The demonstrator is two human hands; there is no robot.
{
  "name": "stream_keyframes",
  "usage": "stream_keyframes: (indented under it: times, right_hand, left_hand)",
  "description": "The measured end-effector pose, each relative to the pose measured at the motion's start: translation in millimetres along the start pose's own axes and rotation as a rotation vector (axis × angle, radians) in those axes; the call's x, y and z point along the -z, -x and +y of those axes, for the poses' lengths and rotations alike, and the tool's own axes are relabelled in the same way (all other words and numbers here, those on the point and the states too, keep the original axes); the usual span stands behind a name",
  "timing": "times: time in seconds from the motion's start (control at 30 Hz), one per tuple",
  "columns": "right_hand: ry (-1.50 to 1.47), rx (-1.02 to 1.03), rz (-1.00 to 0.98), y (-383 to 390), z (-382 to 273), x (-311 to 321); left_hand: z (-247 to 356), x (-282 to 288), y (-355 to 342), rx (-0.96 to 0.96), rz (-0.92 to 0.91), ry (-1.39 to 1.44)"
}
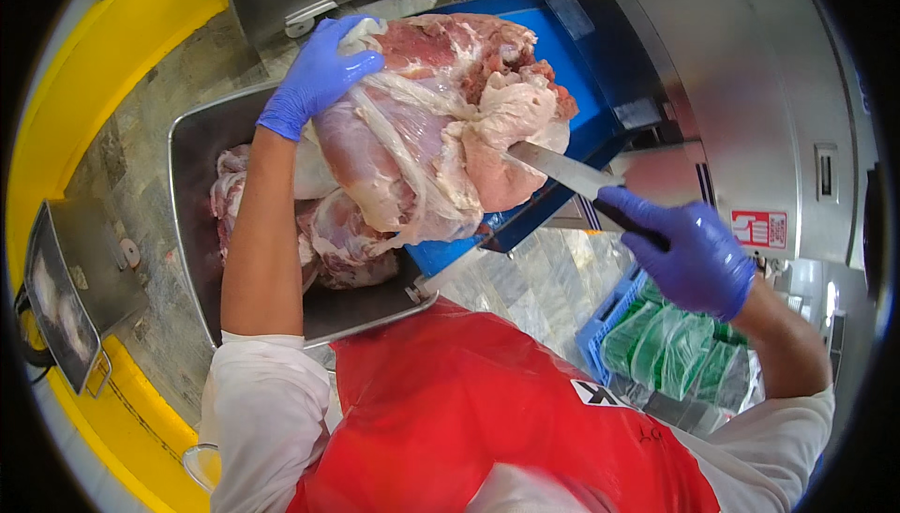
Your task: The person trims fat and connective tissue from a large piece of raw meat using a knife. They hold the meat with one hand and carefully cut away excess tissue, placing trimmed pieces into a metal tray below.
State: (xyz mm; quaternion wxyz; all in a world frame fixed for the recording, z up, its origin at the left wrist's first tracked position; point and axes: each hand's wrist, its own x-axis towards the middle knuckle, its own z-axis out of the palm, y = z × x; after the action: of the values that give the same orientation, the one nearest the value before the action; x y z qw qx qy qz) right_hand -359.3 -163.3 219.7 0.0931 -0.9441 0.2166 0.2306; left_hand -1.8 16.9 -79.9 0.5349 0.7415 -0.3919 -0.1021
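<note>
A large raw cut of meat (403, 138), red with pale fat and sinew, lies over a blue surface (586, 110) in the upper middle. My left hand (323, 72), in a blue glove, grips its upper left edge, fingers partly hidden behind the meat. My right hand (689, 250), also gloved, is wrapped round the dark handle of a knife (562, 171). The blade points left, and its tip touches the pale fat at the meat's right side. Below and left, more raw meat pieces (347, 241) lie in a grey metal tub (192, 232).
Metal machine housing (750, 72) with a red-and-white warning label (759, 229) stands at the right. A blue crate (600, 325) holding green plastic-wrapped goods (661, 344) sits on the tiled floor. Further metal bins (61, 297) and a yellow barrier (42, 138) line the left.
</note>
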Motion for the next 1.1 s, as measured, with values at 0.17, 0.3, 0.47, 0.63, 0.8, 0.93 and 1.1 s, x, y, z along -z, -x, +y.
stream_keyframes:
  times: [0.17,0.3,0.47,0.63,0.8,0.93,1.1]
  right_hand:
    - [-0.234,0.071,0.223,11.5,53.9,-102.9]
    - [-0.389,0.172,0.352,2.0,82.1,-166.8]
    - [-0.589,0.130,0.484,-15.2,51.8,-247.4]
    - [-0.727,0.117,0.559,-22.8,41.3,-275.4]
    - [-0.765,0.055,0.624,-24.3,30.5,-300.9]
    - [-0.862,0.005,0.550,15.9,41.3,-259.0]
    - [-0.543,-0.013,0.531,97.6,85.7,-223.8]
  left_hand:
    - [8.3,1.1,-10.7,-0.019,0.012,0.033]
    - [-2.7,-3.2,-14.2,-0.001,0.065,0.015]
    - [-11.1,-15.5,8.3,0.106,-0.027,0.134]
    - [-12.3,-19.1,6.9,0.051,0.047,0.065]
    - [-14.7,-23.4,-4.5,0.102,0.025,0.032]
    - [-29.3,-16.7,-4.8,0.100,0.020,0.161]
    - [15.8,-11.0,-3.5,0.158,-0.164,0.226]
